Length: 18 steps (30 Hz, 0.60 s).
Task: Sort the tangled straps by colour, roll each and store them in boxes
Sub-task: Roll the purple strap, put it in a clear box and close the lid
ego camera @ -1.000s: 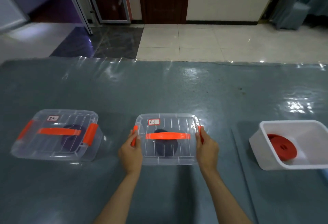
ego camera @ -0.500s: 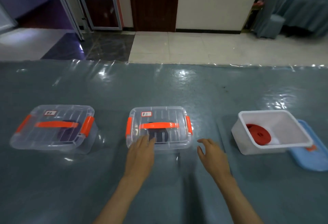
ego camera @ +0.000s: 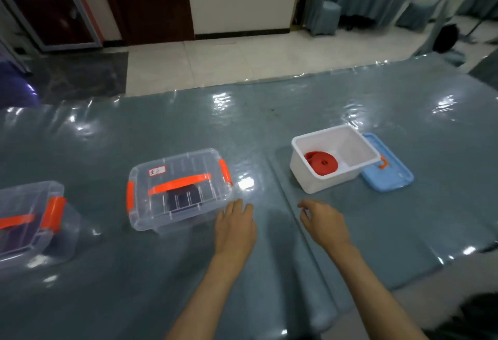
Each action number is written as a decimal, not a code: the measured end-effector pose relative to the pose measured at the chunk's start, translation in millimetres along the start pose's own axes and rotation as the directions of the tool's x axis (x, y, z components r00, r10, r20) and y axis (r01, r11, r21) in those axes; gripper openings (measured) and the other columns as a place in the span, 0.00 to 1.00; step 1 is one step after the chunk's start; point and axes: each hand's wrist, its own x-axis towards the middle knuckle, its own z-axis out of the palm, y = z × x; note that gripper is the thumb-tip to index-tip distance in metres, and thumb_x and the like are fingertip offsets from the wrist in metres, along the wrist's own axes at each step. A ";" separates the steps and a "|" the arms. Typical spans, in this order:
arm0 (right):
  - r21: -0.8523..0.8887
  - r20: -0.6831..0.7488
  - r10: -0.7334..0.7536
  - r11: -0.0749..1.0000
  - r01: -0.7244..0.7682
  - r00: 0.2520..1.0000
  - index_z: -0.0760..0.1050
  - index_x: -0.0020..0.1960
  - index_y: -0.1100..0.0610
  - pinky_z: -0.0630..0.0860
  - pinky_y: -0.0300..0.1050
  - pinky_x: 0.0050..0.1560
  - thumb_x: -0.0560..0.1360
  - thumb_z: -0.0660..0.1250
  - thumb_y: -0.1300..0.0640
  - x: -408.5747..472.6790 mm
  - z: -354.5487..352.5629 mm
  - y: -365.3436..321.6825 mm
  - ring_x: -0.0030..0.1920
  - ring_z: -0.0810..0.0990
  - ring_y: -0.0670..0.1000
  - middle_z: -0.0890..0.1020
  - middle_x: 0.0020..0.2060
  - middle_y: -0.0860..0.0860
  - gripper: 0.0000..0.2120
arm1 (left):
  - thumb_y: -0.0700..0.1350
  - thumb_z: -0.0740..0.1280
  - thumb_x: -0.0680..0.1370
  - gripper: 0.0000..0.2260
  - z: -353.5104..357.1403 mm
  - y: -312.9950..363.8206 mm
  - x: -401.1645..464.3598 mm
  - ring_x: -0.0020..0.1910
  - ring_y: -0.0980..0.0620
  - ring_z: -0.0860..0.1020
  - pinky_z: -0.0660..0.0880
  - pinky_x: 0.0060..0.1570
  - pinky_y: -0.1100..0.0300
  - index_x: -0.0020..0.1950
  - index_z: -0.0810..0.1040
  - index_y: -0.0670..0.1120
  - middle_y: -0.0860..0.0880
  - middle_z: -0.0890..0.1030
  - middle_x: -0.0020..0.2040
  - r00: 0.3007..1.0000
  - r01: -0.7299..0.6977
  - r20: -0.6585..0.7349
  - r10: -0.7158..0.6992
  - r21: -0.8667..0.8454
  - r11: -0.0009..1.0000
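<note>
both hands hover empty over the worktop (ego camera: 350,102): left hand (ego camera: 235,228) flat, grip spread, just right of the lidded clear box (ego camera: 179,188) holding a dark roll; right hand (ego camera: 324,222) loosely curled. red roll (ego camera: 322,163) lies in the white box (ego camera: 318,183), blue lid (ego camera: 388,170) beside it.

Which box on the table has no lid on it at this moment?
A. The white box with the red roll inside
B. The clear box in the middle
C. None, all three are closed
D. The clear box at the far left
A: the white box stands open with the red roll visible inside, and its blue lid lies beside it on the table.
</note>
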 end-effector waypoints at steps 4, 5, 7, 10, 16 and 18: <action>0.009 0.017 0.056 0.998 -0.057 0.998 0.81 0.64 0.48 0.77 0.49 0.56 0.81 0.65 0.52 28.3 -9.6 62.5 0.61 0.83 0.55 0.84 0.62 0.48 0.14 | 0.43 0.73 0.70 0.12 24.7 49.1 37.7 0.52 0.42 0.81 0.78 0.48 0.47 0.53 0.82 0.47 0.46 0.82 0.52 1.000 -0.003 0.012 0.003 0.014 1.000; 0.015 0.026 0.072 0.997 -0.072 0.997 0.81 0.64 0.48 0.78 0.50 0.56 0.81 0.65 0.52 38.0 -11.6 80.7 0.61 0.82 0.55 0.84 0.61 0.48 0.14 | 0.43 0.73 0.70 0.12 32.3 64.2 48.7 0.52 0.42 0.81 0.78 0.48 0.47 0.54 0.82 0.46 0.46 0.82 0.53 1.000 0.005 0.013 -0.005 0.006 1.000; 0.038 0.035 0.076 0.996 -0.078 0.996 0.82 0.62 0.49 0.78 0.51 0.56 0.80 0.65 0.52 60.2 -14.5 118.1 0.60 0.83 0.56 0.85 0.60 0.49 0.12 | 0.44 0.73 0.70 0.14 47.9 96.0 73.1 0.54 0.41 0.81 0.78 0.48 0.47 0.56 0.82 0.46 0.45 0.82 0.55 1.000 0.017 0.006 -0.017 -0.006 1.000; 0.071 0.062 0.046 0.996 -0.050 0.997 0.82 0.55 0.52 0.81 0.53 0.51 0.79 0.65 0.53 95.1 -18.9 179.7 0.57 0.84 0.59 0.86 0.55 0.51 0.09 | 0.45 0.74 0.72 0.19 71.0 141.7 111.4 0.57 0.38 0.81 0.78 0.52 0.46 0.63 0.81 0.44 0.42 0.82 0.59 0.996 0.090 -0.010 -0.090 -0.057 0.994; 0.128 0.106 0.064 0.989 -0.077 0.992 0.83 0.51 0.53 0.79 0.53 0.49 0.78 0.68 0.56 163.7 -33.7 304.8 0.53 0.85 0.62 0.87 0.49 0.57 0.06 | 0.59 0.66 0.82 0.37 103.6 212.7 172.8 0.79 0.40 0.63 0.64 0.77 0.44 0.83 0.56 0.42 0.41 0.62 0.82 0.920 0.391 0.150 -0.363 -0.284 0.875; 0.181 0.125 0.105 0.975 -0.127 0.987 0.83 0.56 0.51 0.79 0.53 0.53 0.77 0.68 0.56 187.8 -32.5 340.7 0.55 0.85 0.60 0.87 0.51 0.55 0.09 | 0.64 0.62 0.82 0.42 112.5 228.0 183.0 0.83 0.41 0.57 0.59 0.80 0.43 0.85 0.48 0.42 0.43 0.54 0.85 0.874 0.487 0.172 -0.455 -0.315 0.815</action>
